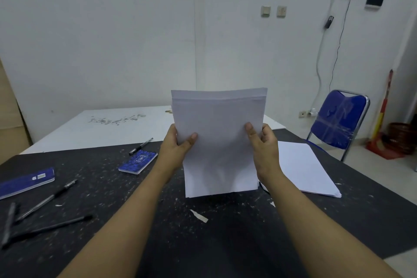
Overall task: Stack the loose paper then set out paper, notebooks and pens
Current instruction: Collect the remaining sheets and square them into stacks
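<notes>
I hold a sheaf of white paper (218, 142) upright over the middle of the black table (225, 244). My left hand (176, 145) grips its left edge and my right hand (264, 149) its right edge, thumbs on the front. The sheaf's bottom edge is at or just above the tabletop; I cannot tell which. Another stack of paper (304, 169) lies flat to the right. A small blue notebook (138, 161) lies left of centre, a second blue notebook (26, 181) at the far left. One pen (141, 146) lies beyond the small notebook, and three pens (45, 203) lie at the near left.
A white board (101, 128) lies across the far side of the table. A blue folding chair (338, 124) stands at the right. Paper scraps (198, 215) and specks dot the black surface. A wall with cables and switches is behind.
</notes>
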